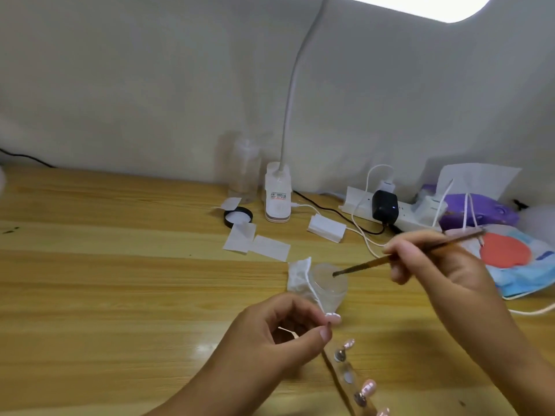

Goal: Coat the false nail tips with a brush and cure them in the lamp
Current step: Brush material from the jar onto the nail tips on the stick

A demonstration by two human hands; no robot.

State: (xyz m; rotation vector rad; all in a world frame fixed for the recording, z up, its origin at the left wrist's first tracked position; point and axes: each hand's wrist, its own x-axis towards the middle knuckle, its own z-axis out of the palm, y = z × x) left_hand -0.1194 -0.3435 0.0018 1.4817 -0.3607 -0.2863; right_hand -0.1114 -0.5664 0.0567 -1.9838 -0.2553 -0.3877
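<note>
Pinched between thumb and fingers of the right hand [432, 262], the brush [390, 259] slants down with its bristle end dipped into the small clear jar [329, 283] on the wooden table [120, 265]. Left hand [285, 328] closes thumb and forefinger on the stick of 1 false nail tip [332, 318], held just in front of the jar. At least 3 more mounted tips [368, 387] stand on the holder strip [345, 376] nearer the onlooker. A crumpled wipe [297, 277] touches the jar's left side. Judged step: loading the brush. Best practice is to take little gel, wipe excess on the rim, keep the tip steady, then stroke from base to edge. No curing lamp can be identified; only a gooseneck desk lamp [277, 196] stands behind.
</note>
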